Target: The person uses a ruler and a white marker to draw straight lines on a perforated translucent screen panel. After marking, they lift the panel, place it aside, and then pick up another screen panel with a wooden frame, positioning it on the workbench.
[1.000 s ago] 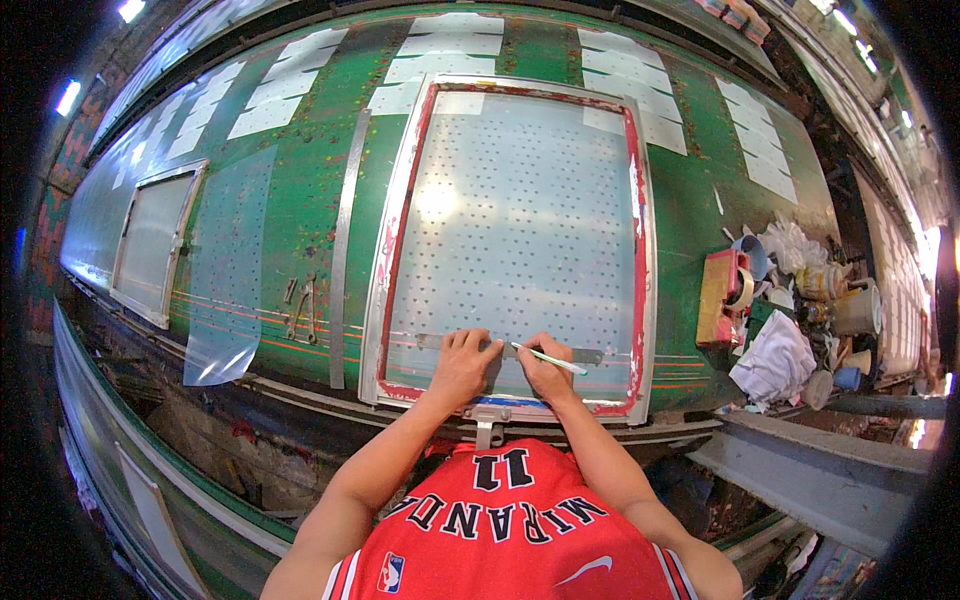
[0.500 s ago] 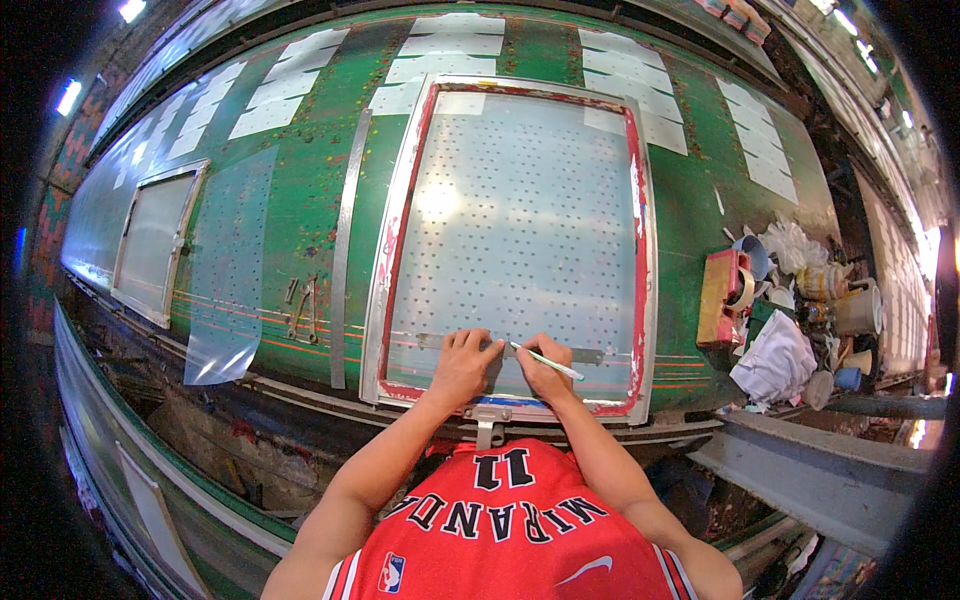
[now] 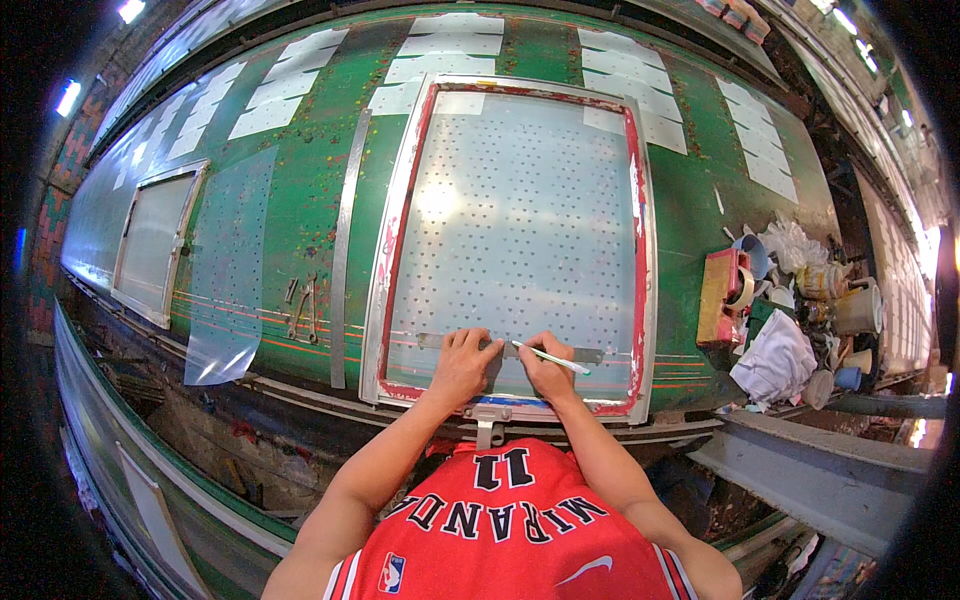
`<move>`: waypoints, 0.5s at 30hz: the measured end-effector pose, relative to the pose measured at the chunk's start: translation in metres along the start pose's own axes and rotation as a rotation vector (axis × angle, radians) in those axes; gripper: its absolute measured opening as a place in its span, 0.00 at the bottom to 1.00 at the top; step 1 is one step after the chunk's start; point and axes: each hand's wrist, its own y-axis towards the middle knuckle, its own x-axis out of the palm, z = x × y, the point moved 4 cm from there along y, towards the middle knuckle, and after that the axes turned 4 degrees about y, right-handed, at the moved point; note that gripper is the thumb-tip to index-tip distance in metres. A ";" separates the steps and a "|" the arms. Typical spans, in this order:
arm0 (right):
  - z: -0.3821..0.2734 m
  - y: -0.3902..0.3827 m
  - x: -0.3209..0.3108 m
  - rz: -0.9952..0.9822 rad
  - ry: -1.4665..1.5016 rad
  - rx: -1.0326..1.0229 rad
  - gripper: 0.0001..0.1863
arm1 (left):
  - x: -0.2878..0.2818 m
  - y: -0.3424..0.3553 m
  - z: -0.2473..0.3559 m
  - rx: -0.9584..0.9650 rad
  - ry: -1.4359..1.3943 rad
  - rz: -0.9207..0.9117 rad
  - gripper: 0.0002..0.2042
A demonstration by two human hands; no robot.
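Head | right hand (image 3: pixel 549 374) grasps pen (image 3: pixel 556 360) | left hand (image 3: pixel 463 364) on ruler (image 3: pixel 588 355), grip unclear | red box (image 3: pixel 714 303), bucket (image 3: pixel 856 309): contents unclear

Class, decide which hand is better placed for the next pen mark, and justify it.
Probably the right hand: it holds the pen, tip near the grey strip, while the left hand rests over that strip.
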 end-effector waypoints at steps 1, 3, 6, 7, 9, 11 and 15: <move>-0.001 0.000 0.000 -0.002 -0.020 -0.014 0.09 | 0.000 0.000 0.000 -0.003 -0.005 -0.002 0.28; 0.000 0.000 0.000 -0.010 -0.002 0.009 0.09 | 0.000 0.000 0.000 -0.008 -0.011 -0.006 0.28; 0.000 0.000 0.000 -0.009 -0.008 0.014 0.09 | 0.000 0.000 0.000 -0.011 -0.013 -0.008 0.28; -0.001 0.000 0.000 -0.006 -0.024 -0.009 0.09 | 0.000 0.000 0.000 -0.011 -0.014 -0.008 0.28; 0.000 0.001 0.001 -0.003 0.006 -0.001 0.09 | 0.000 0.000 0.000 -0.013 -0.017 -0.004 0.28; 0.000 0.001 0.002 -0.003 -0.016 -0.002 0.09 | -0.001 0.000 0.000 -0.011 -0.019 0.006 0.28; -0.001 0.001 0.002 -0.012 -0.033 -0.036 0.08 | 0.000 0.000 0.000 -0.018 -0.022 -0.003 0.27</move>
